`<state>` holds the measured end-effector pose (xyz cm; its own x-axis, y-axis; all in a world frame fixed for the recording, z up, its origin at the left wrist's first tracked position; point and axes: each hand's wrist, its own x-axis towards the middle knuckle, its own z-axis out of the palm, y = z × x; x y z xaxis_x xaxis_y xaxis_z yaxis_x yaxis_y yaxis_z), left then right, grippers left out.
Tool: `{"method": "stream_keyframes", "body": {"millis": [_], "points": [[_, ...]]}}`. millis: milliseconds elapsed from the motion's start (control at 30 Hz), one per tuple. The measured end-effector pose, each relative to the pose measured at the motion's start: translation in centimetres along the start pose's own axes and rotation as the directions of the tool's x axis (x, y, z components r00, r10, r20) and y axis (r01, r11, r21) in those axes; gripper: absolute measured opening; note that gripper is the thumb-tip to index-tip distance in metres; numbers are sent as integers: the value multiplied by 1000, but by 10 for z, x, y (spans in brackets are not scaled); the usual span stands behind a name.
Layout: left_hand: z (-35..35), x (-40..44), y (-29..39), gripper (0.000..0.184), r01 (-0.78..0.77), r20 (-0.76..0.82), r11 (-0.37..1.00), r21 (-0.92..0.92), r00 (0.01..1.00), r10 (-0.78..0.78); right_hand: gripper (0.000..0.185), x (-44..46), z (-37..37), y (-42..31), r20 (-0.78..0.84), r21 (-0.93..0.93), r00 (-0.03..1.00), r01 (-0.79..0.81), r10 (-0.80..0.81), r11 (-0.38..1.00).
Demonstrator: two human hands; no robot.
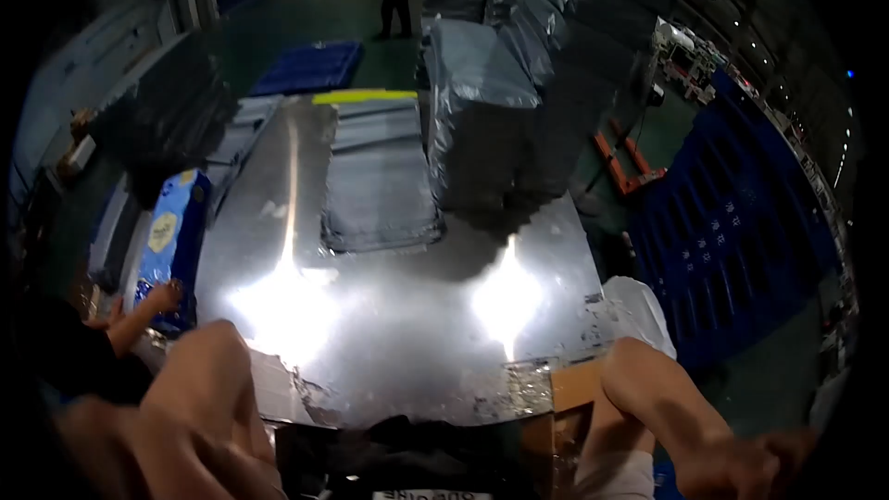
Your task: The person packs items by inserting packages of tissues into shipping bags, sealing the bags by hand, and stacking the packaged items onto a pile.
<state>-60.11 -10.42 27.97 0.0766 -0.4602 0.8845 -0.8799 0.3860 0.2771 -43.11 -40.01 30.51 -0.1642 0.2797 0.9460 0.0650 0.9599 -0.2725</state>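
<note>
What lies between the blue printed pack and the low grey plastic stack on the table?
The head view shows only bare metal tabletop between the blue printed pack and the low grey stack, with a pale mark and reflected light.

Both arms are bent sharply, left elbow [219,341] and right elbow [633,357] pointing forward. Forearms fold back and outward toward the lower corners of the view. Left hand [162,454]: blurred, dark, finger posture indeterminate. Right hand [748,470]: dim, fingers appear curled, grip not determinable. Pale short sleeve [619,478] noted on the right upper arm. Hands well apart.
</note>
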Motion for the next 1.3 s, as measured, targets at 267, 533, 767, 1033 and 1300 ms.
{"method": "stream_keyframes", "body": {"millis": [267, 533, 767, 1033, 1300], "points": [[18, -1, 59, 40, -3, 227, 1000, 17, 974, -1, 21, -1, 30, -8, 358, 68, 918, 156, -170, 985], [24, -100, 24, 46, 835, 201, 544, -86, 549, -811, 47, -108, 43, 111, 644, 462, 622, -780, 445, 422], [119, -271, 132, 45, 671, -894, -740, 53, -299, -335, 52, -199, 82, 189, 7, -588, 181, -795, 983, 151], [232, -301, 139, 33, 830, -852, -356, -429, -241, 465, 49, -236, 142, 238, 158, -525, 87, -836, 984, 158], [414, -321, 374, 56, -313, -427, -376, -872, 113, 897, 49, -251, 106, 230, -94, -486, 61, -874, 994, 8]]}}
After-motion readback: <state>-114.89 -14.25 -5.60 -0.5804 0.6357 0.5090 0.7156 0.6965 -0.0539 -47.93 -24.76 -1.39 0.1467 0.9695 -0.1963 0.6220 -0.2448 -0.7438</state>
